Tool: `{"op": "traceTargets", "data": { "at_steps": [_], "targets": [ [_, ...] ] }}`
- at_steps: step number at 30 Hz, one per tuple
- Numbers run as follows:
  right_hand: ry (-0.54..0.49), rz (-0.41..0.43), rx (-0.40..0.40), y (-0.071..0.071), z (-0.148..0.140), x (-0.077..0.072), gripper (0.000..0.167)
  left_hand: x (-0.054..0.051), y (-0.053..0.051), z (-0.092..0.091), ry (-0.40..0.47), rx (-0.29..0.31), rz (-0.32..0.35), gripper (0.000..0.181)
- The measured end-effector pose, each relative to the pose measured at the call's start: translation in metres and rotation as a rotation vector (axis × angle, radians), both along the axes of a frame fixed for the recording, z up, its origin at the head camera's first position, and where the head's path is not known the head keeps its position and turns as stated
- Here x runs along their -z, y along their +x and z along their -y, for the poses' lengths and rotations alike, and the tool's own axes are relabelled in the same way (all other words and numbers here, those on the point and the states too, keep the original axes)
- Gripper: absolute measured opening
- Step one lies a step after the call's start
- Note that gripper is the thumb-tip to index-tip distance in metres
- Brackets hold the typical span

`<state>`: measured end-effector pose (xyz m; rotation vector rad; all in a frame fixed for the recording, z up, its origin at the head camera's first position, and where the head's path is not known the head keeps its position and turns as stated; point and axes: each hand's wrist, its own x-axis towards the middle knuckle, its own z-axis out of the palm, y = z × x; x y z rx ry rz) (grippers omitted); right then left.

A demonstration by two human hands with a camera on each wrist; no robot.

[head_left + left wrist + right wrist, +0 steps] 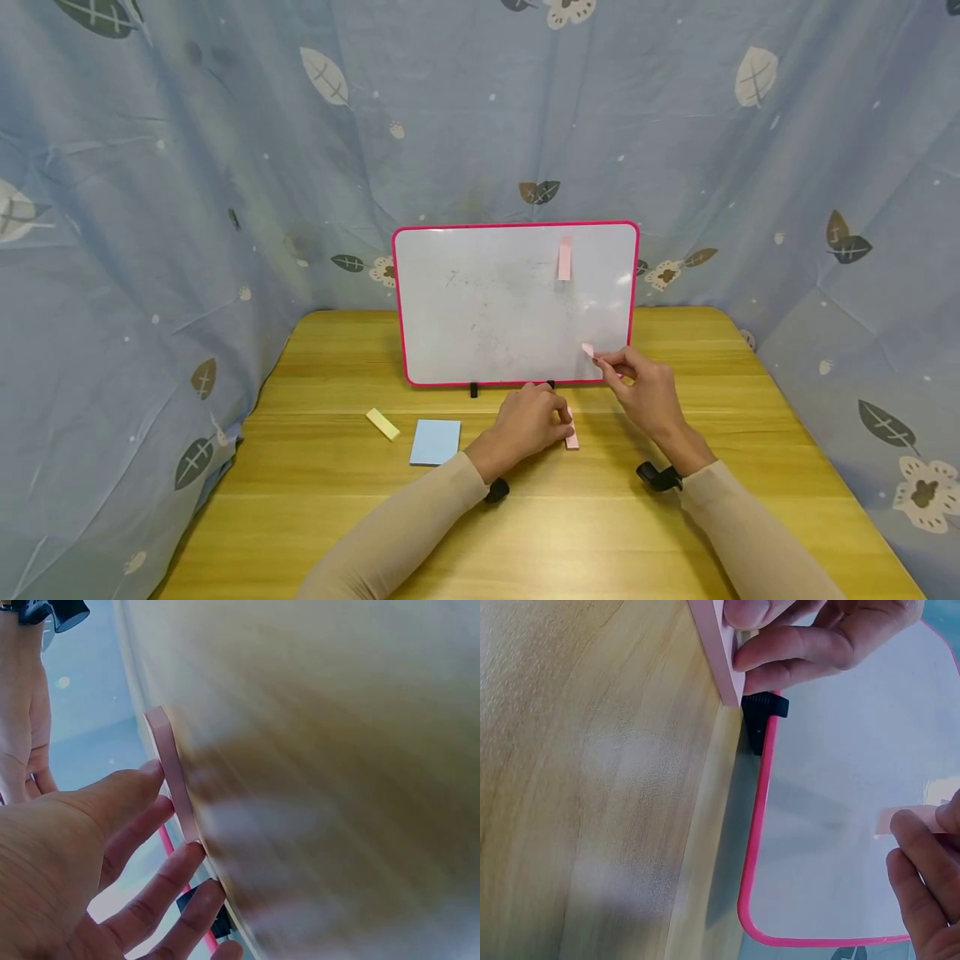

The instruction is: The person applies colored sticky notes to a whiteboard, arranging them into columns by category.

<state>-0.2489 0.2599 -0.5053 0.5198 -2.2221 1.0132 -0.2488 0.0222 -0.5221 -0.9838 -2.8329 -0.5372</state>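
Observation:
My right hand [649, 395] pinches a small pink sticky note [587, 349] between thumb and finger, in front of the whiteboard's [480, 317] lower right part. In the right wrist view the note [887, 820] lies close against the board's face; whether it sticks there I cannot tell. On the table before the board, my left hand [528, 421] holds a narrow pad of pink sticky notes [572, 439], its thumb and fingertips on the pad [175, 776]. Higher up on the board, a pink note strip [564, 262] is stuck upright.
Left of my left hand lie a square blue sticky-note pad [435, 442] and a narrow yellow pad [382, 424]. The pink-framed whiteboard stands on black feet [474, 390] near the back of the wooden table [570, 533]. Patterned blue curtains [465, 108] surround the table's back and sides.

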Motion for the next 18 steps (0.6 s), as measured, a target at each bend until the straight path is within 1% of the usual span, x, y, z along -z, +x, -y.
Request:
{"op": "traceTargets", "data": {
  "at_steps": [6, 10, 14, 18],
  "targets": [
    [-0.011, -0.022, -0.007, -0.002, 0.002, 0.001, 0.017, 0.0, -0.002, 0.003, 0.02, 0.024, 0.009, 0.012],
    [-0.01, -0.026, -0.009, -0.002, 0.003, -0.001, 0.016, 0.0, -0.004, 0.005, 0.03, 0.021, 0.013, 0.012],
    [0.001, -0.042, -0.008, -0.003, 0.005, -0.002, 0.017, -0.003, -0.007, 0.007, 0.046, 0.001, -0.012, 0.015],
    [-0.014, -0.063, -0.028, -0.005, 0.007, -0.002, 0.02, -0.011, -0.013, 0.009, 0.088, -0.039, -0.034, 0.016]
  ]
}}
